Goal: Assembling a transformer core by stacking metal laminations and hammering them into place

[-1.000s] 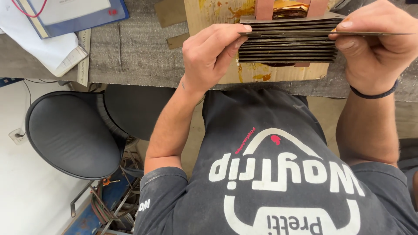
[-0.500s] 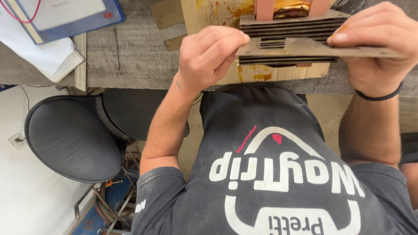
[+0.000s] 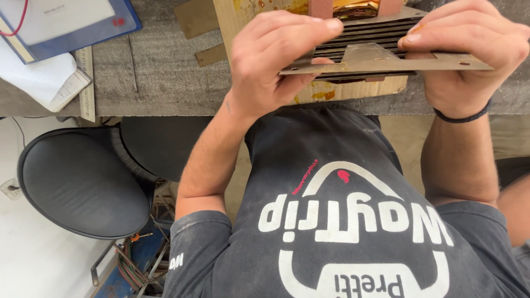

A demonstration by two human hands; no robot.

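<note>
Stack of thin, dark metal plates (image 3: pixel 381 47), held edge-on so that the separate sheets show as close parallel lines. The nearest plate (image 3: pixel 386 59) is dull grey-brown, flat and roughly T-shaped: a long strip running left to right, with a broader tab rising from its middle towards the stack. A small hole shows near its right end, and its surface carries light rust-coloured marks. This plate is tilted slightly, its right end a little lower. The left hand (image 3: pixel 270 60) grips the left end and the right hand (image 3: pixel 469 52) the right end, fingers (image 3: pixel 326 25) over the upper edge. The stack sits just above the desk (image 3: pixel 143 77), over a pale wooden block (image 3: pixel 243 16).
</note>
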